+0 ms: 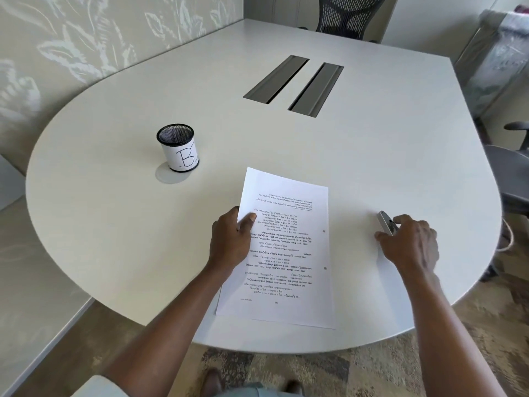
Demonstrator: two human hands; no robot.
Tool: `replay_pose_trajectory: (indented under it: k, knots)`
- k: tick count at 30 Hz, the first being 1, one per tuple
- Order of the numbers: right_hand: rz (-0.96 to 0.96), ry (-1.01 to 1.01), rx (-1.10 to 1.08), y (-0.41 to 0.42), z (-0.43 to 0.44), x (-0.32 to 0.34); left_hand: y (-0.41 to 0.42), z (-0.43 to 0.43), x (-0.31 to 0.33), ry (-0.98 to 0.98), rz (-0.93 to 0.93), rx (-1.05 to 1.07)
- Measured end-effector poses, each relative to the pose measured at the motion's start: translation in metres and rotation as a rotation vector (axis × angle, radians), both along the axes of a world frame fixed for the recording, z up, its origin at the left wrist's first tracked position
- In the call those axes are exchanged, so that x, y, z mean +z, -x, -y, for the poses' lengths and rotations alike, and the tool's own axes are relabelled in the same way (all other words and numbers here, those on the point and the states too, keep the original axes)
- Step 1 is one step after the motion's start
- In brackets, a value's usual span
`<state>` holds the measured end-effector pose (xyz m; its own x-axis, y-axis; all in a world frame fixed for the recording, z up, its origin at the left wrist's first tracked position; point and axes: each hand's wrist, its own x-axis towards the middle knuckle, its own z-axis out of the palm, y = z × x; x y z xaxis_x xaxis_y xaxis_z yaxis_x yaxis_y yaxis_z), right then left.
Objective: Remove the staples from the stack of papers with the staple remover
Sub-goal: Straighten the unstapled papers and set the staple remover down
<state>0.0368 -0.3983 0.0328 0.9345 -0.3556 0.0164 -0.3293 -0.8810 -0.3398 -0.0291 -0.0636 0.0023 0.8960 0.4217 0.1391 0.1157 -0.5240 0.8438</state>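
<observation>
Fingertips of the right hand (409, 242) are closing around the staple remover (386, 223), a small silvery tool lying on the counter (372, 144) well to the right of the paper; the thumb is pressing at its near side and the other fingers are curling over its far end, so the hold is looking loose and only partly formed, and whether the tool is already clear of the surface cannot be told. Across from it, the left hand (232, 239) is pinching the left edge of the stack of papers (286, 253), thumb lying on the printed top sheet and the remaining fingers tucked beneath, lifting that edge slightly while the rest of the stack is resting flat near the counter's front rim. Two small dark marks near the right margin may be staples, though they are too small to say for certain. A mesh pen cup (178, 147) marked with a letter B is standing apart to the far left. Judging from this, the step in hand is picking up the tool; the next move is calling for a firmer grasp, then carrying it over to the stapled margin while the left hand is pinning the sheets.
</observation>
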Motion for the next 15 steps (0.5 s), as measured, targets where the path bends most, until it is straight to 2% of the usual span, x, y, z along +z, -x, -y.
replay_pose_trajectory:
  k: [4,6,7,11,13,15]
  knots:
    - [-0.025,-0.043,0.001,-0.009,0.004,0.001,0.001,-0.001,-0.002,-0.018,0.009,-0.002]
    - [-0.044,-0.195,-0.046,-0.016,0.006,0.006,0.002,-0.001,-0.003,-0.022,0.017,-0.005]
    - [-0.049,-0.377,-0.077,-0.02,0.007,0.01,0.002,-0.001,-0.004,-0.027,0.021,-0.006]
    - [-0.074,-1.36,-0.074,-0.021,-0.007,0.031,0.004,-0.003,-0.003,-0.039,0.051,-0.013]
    - [-0.09,-1.641,-0.003,-0.019,-0.018,0.041,0.004,-0.002,-0.004,-0.049,0.058,-0.015]
    - [-0.12,-1.805,0.102,-0.021,-0.03,0.048,0.005,-0.001,-0.004,-0.052,0.064,-0.013]
